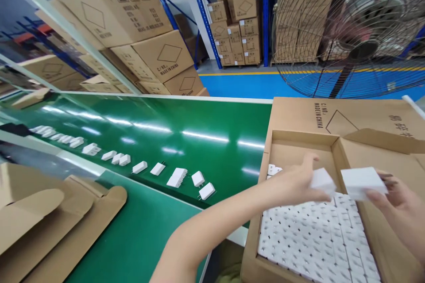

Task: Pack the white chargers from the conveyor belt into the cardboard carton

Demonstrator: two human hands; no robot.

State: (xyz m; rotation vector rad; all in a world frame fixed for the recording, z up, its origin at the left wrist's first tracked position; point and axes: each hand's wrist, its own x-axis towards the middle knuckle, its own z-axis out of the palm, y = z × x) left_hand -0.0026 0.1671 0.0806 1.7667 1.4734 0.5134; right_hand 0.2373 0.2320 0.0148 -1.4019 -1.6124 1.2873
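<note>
Over an open cardboard box [252,247], my left hand [300,181] grips a white power adapter [322,181], slightly blurred. My right hand [398,208] pinches another white block [361,182], which looks like one or more adapters held together; its far side is hidden by the fingers. The two white pieces are close but apart. Below both hands, tightly packed rows of white adapters [308,239] fill the near part of the box, prongs facing up. Bare cardboard shows at the box's far end.
Several white adapters [177,177] lie in a line along the near edge of the green conveyor belt [212,119]. Folded cardboard [89,225] rests at the left. Stacked cartons [159,57] stand behind the belt, and a large caged fan [361,48] at the back right.
</note>
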